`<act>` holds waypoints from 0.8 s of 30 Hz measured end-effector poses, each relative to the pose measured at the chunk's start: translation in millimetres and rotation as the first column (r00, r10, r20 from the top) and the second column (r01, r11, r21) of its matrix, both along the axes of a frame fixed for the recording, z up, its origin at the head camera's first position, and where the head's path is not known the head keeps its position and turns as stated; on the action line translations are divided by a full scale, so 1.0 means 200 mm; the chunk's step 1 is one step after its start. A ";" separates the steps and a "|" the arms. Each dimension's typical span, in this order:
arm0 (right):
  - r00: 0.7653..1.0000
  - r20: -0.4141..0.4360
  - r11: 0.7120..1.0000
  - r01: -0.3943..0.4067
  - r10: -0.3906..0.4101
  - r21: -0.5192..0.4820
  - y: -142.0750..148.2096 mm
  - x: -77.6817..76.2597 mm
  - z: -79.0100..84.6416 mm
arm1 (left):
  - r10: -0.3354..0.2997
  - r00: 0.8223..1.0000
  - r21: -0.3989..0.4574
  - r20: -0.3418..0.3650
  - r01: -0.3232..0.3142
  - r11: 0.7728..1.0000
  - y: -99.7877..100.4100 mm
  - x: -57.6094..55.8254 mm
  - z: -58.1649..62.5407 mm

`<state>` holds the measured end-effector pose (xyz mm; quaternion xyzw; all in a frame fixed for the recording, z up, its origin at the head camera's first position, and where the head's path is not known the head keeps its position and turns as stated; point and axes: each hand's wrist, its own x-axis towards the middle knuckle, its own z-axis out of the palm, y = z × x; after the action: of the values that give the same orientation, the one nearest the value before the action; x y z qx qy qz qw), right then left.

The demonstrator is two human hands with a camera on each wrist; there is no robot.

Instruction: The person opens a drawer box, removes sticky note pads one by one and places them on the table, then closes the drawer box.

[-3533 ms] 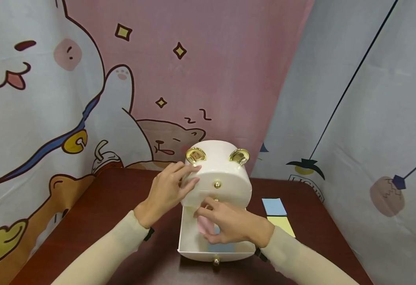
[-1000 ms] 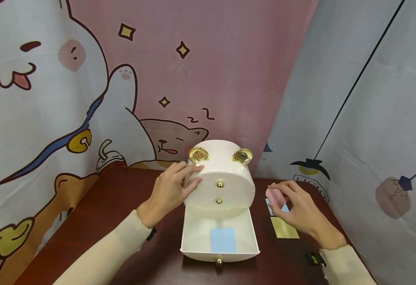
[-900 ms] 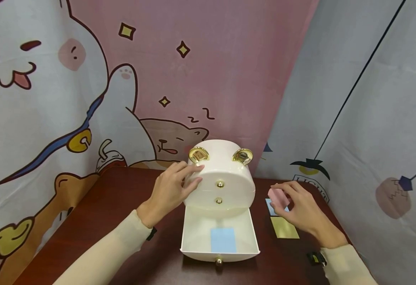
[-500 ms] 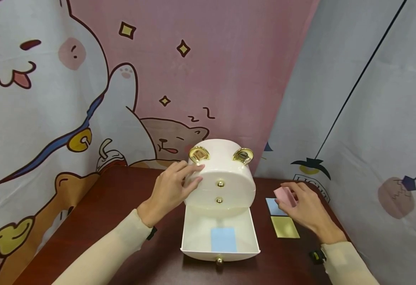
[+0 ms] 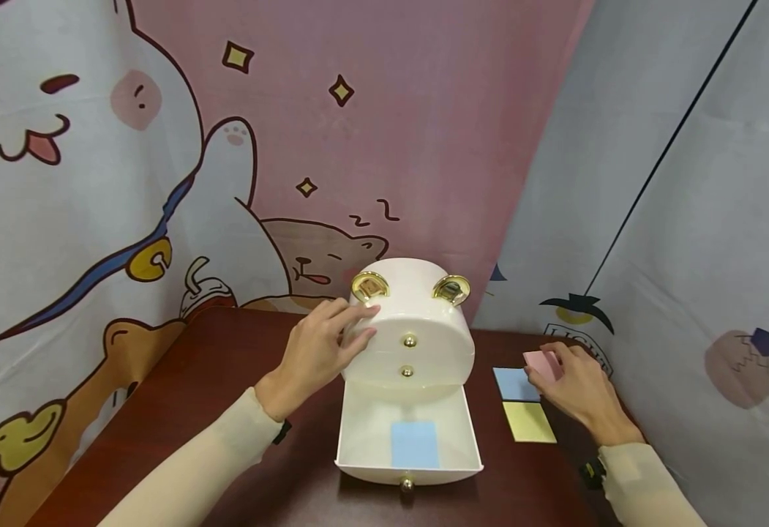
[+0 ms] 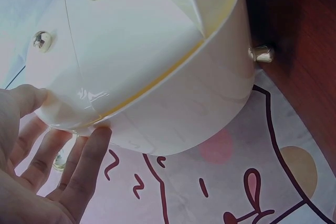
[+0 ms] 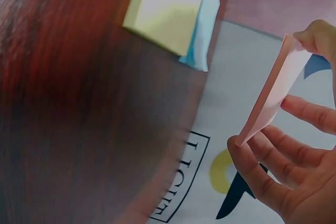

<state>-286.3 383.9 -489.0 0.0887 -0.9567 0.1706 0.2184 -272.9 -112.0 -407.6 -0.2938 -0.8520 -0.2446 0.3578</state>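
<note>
My right hand [image 5: 579, 386] pinches a pink sticky-note pad [image 5: 544, 364] between thumb and fingers, just beyond the blue pad's right side. In the right wrist view the pink pad [image 7: 275, 90] is tilted, its long edge between thumb and fingertips. My left hand [image 5: 316, 351] holds the upper left edge of a white round-fronted drawer box [image 5: 417, 351] with gold ears, thumb on the front and fingers over its side, as the left wrist view shows. The box's bottom drawer [image 5: 364, 432] is pulled out, and a light blue sticky-note pad [image 5: 414, 444] lies in it.
On the dark red table [image 5: 226, 410], right of the box, lie a blue sticky-note pad [image 5: 514, 384] and a yellow sticky-note pad [image 5: 529, 422], edge to edge. A printed cloth [image 5: 437, 146] hangs behind and along the sides. The open drawer has a gold knob [image 5: 407, 484] in front.
My right hand carried the pink pad out of the drawer, rightward over the blue pad and on to its right side, uncovering most of the blue pad. The left hand has stayed on the box.
</note>
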 end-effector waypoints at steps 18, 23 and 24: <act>0.982 0.158 0.995 0.100 -0.103 0.025 0.16 -0.05 -0.14 | 0.000 1.000 0.004 0.002 0.000 1.000 0.00 0.01 0.00; 0.972 0.204 0.993 0.112 -0.117 0.037 0.19 -0.08 -0.16 | -0.001 1.000 0.005 0.000 0.001 1.000 0.00 0.00 0.00; 0.970 0.210 0.993 0.114 -0.120 0.042 0.19 -0.08 -0.17 | -0.001 1.000 0.005 -0.001 0.001 1.000 0.00 0.00 0.00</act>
<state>-302.3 422.4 -522.3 0.0164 -0.9805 0.1519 0.1234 -272.7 -111.4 -407.8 -0.2932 -0.8510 -0.2467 0.3591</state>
